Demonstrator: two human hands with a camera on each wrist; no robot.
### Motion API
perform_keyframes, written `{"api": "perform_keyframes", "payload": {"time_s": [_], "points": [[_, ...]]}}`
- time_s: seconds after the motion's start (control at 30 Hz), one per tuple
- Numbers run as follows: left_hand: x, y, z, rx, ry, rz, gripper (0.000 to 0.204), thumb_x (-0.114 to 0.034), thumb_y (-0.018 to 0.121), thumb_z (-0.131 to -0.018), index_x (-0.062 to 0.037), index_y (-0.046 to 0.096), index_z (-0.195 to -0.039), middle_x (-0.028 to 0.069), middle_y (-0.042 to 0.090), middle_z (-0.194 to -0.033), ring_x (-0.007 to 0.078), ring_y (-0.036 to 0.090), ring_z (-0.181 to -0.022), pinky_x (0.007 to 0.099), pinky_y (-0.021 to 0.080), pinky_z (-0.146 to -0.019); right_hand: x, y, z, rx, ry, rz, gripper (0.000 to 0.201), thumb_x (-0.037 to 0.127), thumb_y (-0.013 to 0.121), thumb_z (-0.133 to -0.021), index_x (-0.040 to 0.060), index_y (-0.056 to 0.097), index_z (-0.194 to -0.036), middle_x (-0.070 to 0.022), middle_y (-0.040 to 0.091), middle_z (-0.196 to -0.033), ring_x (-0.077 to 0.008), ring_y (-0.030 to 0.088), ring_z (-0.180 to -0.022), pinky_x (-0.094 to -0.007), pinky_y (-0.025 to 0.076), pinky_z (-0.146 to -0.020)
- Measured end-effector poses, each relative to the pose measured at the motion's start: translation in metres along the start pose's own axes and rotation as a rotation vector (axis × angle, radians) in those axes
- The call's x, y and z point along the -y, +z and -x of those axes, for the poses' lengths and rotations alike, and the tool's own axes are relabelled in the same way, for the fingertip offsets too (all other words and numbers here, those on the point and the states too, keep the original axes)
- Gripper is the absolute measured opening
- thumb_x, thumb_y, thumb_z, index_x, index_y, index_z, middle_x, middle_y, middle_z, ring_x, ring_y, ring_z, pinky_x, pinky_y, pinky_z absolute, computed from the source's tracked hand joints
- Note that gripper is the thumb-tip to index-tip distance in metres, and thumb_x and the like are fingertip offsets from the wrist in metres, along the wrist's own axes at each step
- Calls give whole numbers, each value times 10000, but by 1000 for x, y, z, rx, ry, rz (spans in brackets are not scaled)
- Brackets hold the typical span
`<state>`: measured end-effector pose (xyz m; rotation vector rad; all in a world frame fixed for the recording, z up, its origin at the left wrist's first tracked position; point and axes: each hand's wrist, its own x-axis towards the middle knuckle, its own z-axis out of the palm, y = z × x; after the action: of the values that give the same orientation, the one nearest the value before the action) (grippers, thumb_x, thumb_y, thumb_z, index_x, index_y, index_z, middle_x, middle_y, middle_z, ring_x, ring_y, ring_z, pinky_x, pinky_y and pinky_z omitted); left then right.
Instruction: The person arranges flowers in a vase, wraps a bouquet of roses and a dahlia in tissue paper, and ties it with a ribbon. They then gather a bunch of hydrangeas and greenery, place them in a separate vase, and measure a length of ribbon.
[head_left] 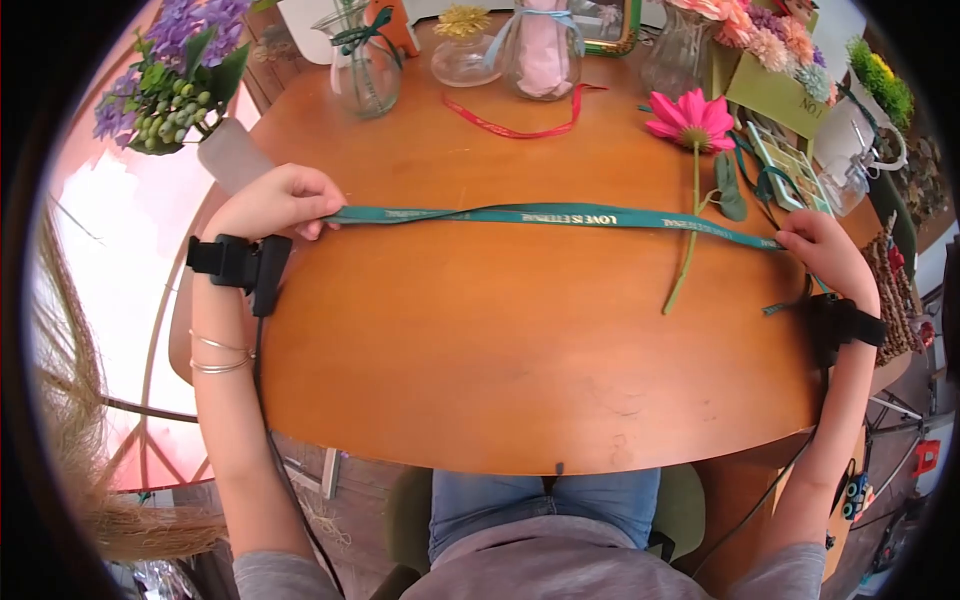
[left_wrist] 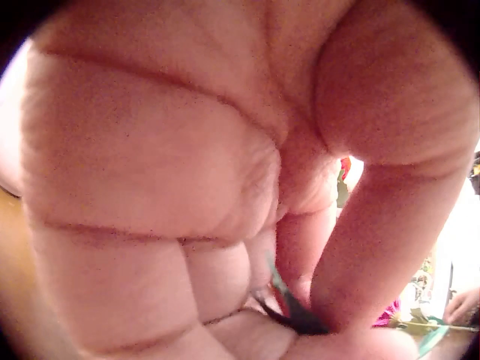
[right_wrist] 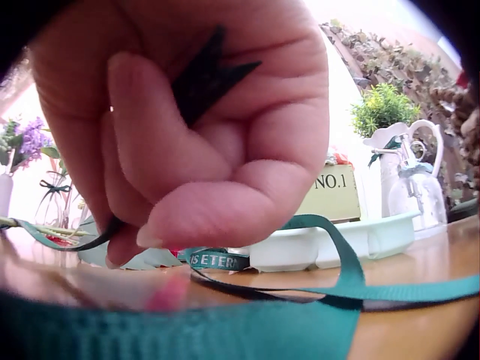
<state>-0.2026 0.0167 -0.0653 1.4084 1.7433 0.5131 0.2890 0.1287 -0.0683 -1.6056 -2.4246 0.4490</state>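
Note:
A teal ribbon (head_left: 560, 215) with "LOVE IS ETERNAL" lettering stretches nearly straight across the table. My left hand (head_left: 285, 205) pinches one end between thumb and fingers; in the left wrist view a dark bit of ribbon (left_wrist: 304, 319) shows between the fingers. At the other side my right hand (head_left: 832, 258) grips the ribbon with curled fingers, and its forked tip (right_wrist: 201, 82) sticks out against the palm. More ribbon (right_wrist: 341, 259) loops on the tabletop beyond that hand. The ribbon crosses over the stem of a pink flower (head_left: 690, 122) lying on the table.
At the back of the wooden table (head_left: 480, 340) stand a glass vase (head_left: 365, 85), a clear jar wrapped in pink (head_left: 545, 60) and a loose red ribbon (head_left: 520, 132). A pale green tray (head_left: 790, 165) and a spray bottle (head_left: 848, 180) sit at the right. Purple flowers (head_left: 190, 40) stand at left.

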Motion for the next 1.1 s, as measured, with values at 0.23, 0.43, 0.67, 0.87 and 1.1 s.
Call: {"api": "perform_keyframes", "payload": {"time_s": [0.23, 0.43, 0.67, 0.87, 1.1], "points": [[-4, 1, 4, 12, -14, -20, 304, -310, 511, -833, -14, 577, -852, -15, 542, -723, 34, 495, -570, 154, 445, -540, -6, 3, -2, 11, -35, 25, 172, 137, 546, -770, -23, 506, -722, -12, 435, -575, -94, 415, -535, -247, 349, -477], [-3, -4, 10, 96, 74, -80, 236, -194, 591, -772, -13, 576, -923, -4, 564, -782, 48, 511, -688, 184, 442, -629, -1, 1, 1, 74, 119, -139, 125, 110, 538, -776, 1, 498, -731, 16, 427, -568, -67, 420, -507, -220, 343, -450], [3, -10, 10, 46, 147, -74, 254, -37, 573, -738, 18, 565, -986, 27, 586, -868, 73, 521, -776, 202, 433, -675, -12, 4, -2, 74, 82, -136, 107, 96, 534, -775, 5, 495, -735, 14, 437, -569, -68, 434, -511, -219, 348, -452], [3, -12, 7, 18, 164, -60, 218, -21, 560, -754, 19, 583, -966, 39, 587, -893, 86, 530, -799, 208, 431, -717, -11, 3, -1, 85, 86, -156, 89, 92, 525, -778, 12, 498, -748, 16, 444, -575, -67, 442, -514, -218, 359, -457], [10, -16, 4, -5, 198, -19, 194, -46, 551, -771, 23, 597, -946, 25, 566, -849, 89, 516, -770, 211, 425, -707, -14, 4, -2, 85, 70, -165, 84, 85, 519, -781, 13, 497, -744, 18, 447, -578, -62, 439, -510, -207, 358, -458]]}}
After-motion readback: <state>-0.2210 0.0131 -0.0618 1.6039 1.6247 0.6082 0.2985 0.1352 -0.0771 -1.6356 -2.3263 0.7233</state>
